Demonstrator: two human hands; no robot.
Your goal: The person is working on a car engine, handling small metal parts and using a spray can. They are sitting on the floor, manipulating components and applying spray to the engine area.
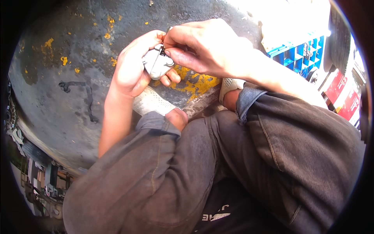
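Observation:
My left hand [130, 64] is closed around a small silver metal casting [156, 66], held over the floor in front of my shoes. The casting is rounded, with a slot or seam line across its face and small bosses at its edge. A dark coil spring or threaded piece [163, 50] shows at its upper right side. The fingers of my right hand [204, 48] are pinched together right at that spot, touching the part's edge. What lies between those fingertips is hidden.
Dark grey, worn floor with yellow paint patches [194, 85] lies beneath. A dark strip [83, 84] rests on it at left. A blue plastic crate [298, 56] stands at far right, near red and white boxes [344, 93]. Metal parts [43, 183] crowd the lower left.

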